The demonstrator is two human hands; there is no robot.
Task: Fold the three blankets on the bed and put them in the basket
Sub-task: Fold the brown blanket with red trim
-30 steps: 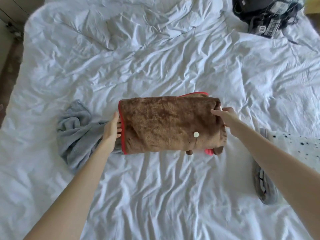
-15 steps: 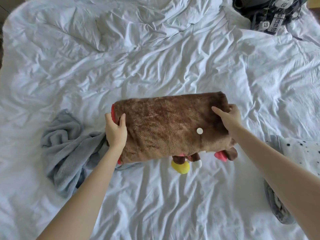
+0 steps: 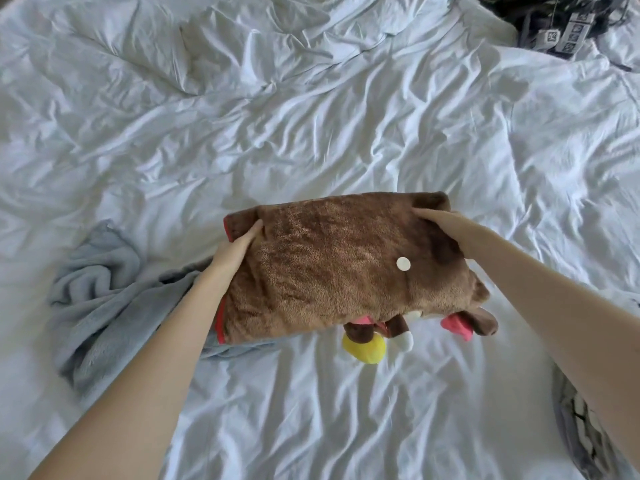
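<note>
A folded brown plush blanket (image 3: 332,268) with red trim and a white button is held up over the white bed (image 3: 311,116). My left hand (image 3: 235,251) grips its left end with the thumb on top. My right hand (image 3: 446,225) grips its right end. Small plush parts in yellow, white and pink hang from its near edge. A crumpled light-blue blanket (image 3: 100,303) lies on the bed to the left, partly under my left forearm. A grey patterned blanket (image 3: 581,431) shows at the lower right, mostly hidden by my right arm. No basket is in view.
A dark bundle of straps and tagged gear (image 3: 561,26) lies at the bed's far right corner. Wrinkled white sheet stretches across the far half of the bed and the near middle.
The brown blanket has been lifted off the sheet and tilted toward me, and its dangling plush parts came into sight. Both hands went from its ends to gripping it. The view moved closer.
</note>
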